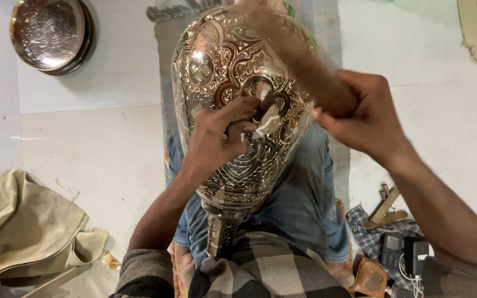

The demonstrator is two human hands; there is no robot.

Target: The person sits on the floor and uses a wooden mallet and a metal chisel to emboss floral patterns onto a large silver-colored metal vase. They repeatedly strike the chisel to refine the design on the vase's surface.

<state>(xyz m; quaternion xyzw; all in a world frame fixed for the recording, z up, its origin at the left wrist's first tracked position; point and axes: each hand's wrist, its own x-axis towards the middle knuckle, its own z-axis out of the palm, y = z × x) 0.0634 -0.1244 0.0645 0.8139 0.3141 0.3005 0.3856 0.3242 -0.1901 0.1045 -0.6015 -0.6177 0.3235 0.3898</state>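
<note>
On the engraved vase [233,83], left hand [216,138] grips a punch [260,110]; right hand [365,118] clutches a blurred mallet [305,60].

A stack of round shiny metal plates [48,34] with carved patterns lies on the pale floor [100,149], far up and to the left of where the tools are gripped. A crumpled beige cloth [28,229] sits low on the left. Low on the right lies a blue checked cloth [371,240]. On it rest flat brass-coloured metal pieces [385,209] and two dark phones [404,251] with a white cable [412,276]. A small brown wallet [370,277] lies just beside them.
</note>
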